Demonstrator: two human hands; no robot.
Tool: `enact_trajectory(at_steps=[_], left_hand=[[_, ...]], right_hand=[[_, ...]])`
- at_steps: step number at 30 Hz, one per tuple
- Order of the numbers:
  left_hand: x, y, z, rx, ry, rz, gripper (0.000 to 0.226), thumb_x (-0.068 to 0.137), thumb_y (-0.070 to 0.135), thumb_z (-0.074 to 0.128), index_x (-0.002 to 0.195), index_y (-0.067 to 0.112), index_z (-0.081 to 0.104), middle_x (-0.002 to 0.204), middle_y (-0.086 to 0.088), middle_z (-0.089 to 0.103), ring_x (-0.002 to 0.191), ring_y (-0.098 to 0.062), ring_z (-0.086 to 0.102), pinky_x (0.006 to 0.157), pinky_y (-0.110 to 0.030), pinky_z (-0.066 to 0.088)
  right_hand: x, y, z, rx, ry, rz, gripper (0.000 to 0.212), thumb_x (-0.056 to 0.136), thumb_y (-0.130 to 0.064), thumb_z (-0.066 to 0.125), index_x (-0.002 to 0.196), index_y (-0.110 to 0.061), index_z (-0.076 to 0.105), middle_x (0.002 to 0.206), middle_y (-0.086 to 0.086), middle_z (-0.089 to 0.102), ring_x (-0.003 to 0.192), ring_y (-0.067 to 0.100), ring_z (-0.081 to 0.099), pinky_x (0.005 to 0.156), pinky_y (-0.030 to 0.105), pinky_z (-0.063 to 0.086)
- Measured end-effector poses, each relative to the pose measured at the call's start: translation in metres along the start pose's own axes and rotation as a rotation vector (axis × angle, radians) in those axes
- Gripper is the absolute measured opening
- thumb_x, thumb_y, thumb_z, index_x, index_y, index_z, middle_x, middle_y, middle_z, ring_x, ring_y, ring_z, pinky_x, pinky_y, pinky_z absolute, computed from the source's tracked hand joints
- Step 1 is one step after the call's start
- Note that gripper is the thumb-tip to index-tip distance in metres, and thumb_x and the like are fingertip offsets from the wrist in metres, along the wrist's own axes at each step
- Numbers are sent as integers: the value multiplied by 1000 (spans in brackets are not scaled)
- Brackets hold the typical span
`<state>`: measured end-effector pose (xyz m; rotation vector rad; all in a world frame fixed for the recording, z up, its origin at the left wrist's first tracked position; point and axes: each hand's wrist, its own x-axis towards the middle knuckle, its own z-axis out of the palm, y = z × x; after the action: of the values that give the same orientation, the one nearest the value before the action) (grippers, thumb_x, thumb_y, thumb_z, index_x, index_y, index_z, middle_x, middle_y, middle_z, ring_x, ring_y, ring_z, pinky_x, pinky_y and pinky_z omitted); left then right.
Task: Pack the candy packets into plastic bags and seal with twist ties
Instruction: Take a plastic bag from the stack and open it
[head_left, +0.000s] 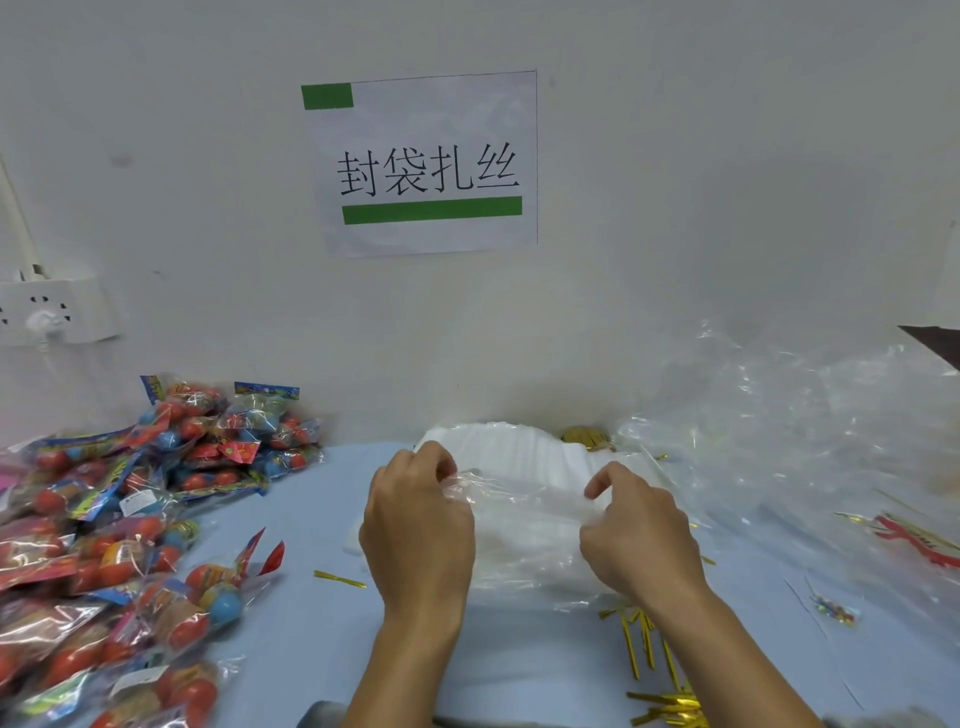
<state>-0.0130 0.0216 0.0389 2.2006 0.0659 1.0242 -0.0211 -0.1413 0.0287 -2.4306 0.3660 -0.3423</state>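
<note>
Pinching a clear plastic bag (524, 512) with both hands, left hand (418, 525), right hand (641, 535)

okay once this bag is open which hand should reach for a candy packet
Probably the left hand. The candy packets are piled on its side of the table, while the right hand pinches the plastic bag farther from them and can hold it open.

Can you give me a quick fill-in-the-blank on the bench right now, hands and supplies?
1. Both hands, left hand and right hand, pinch a clear ____.
2. The candy packets are piled on the person's ____ side.
3. The loose twist ties are ____ in colour.

Missing words: plastic bag; left; gold
</note>
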Motion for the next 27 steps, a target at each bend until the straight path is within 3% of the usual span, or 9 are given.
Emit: enact_trajectory(at_steps=[3, 6, 9, 13, 16, 20, 24, 27], left_hand=[[2, -4, 3, 21, -67, 14, 34, 76, -3, 70, 97, 23, 64, 94, 7, 49, 92, -15, 42, 52, -23, 32], [4, -9, 6, 47, -183, -29, 26, 85, 19, 74, 105, 29, 60, 97, 12, 45, 99, -12, 36, 56, -21, 29], [2, -7, 8, -11, -242, -11, 18, 87, 11, 65, 97, 26, 63, 84, 15, 49, 100, -18, 44, 62, -26, 37], [4, -2, 6, -40, -137, 22, 19, 83, 3, 67, 88, 22, 65, 71, 18, 41, 87, -19, 43, 72, -36, 44], [6, -3, 5, -84, -155, 32, 9, 89, 17, 70, 85, 23, 64, 68, 15, 46, 78, -17, 46, 63, -34, 41], [6, -7, 9, -148, -328, 66, 14, 87, 15, 72, 84, 25, 63, 64, 9, 54, 64, -14, 51, 57, -31, 42], [4, -6, 7, -101, -475, 123, 24, 81, 38, 80, 92, 34, 59, 74, 14, 53, 77, -11, 51, 62, -28, 42], [5, -5, 7, -13, -417, 128, 18, 85, 31, 75, 94, 36, 59, 75, 14, 52, 78, -8, 47, 57, -22, 35]], right_hand=[[2, 1, -1, 159, 31, -43, 40, 79, -4, 54, 110, -28, 53, 102, 0, 57, 93, 26, 56, 77, 37, 50], [2, -2, -2, 244, 103, -136, 36, 80, -7, 59, 105, -32, 51, 104, -3, 48, 85, 13, 51, 76, 36, 46], [1, -6, 1, 163, 148, -249, 20, 83, -16, 63, 83, -31, 49, 89, -8, 49, 79, 13, 49, 66, 35, 41], [3, -3, 6, 109, 181, -188, 29, 81, -12, 55, 58, -18, 40, 60, -2, 46, 62, 24, 43, 52, 33, 32], [7, -1, 3, 144, 251, -105, 29, 84, -15, 58, 58, -15, 46, 63, 3, 53, 65, 29, 50, 53, 33, 35], [10, 3, 0, 180, 328, -37, 34, 94, -26, 60, 64, -14, 53, 67, 4, 57, 69, 30, 53, 54, 32, 34], [16, 4, -2, 283, 270, -12, 33, 93, -15, 56, 62, -10, 47, 63, 5, 51, 64, 28, 45, 54, 33, 33], [19, 5, -3, 305, 235, -33, 15, 81, 1, 48, 67, 1, 48, 61, 7, 45, 65, 26, 39, 54, 33, 29]])
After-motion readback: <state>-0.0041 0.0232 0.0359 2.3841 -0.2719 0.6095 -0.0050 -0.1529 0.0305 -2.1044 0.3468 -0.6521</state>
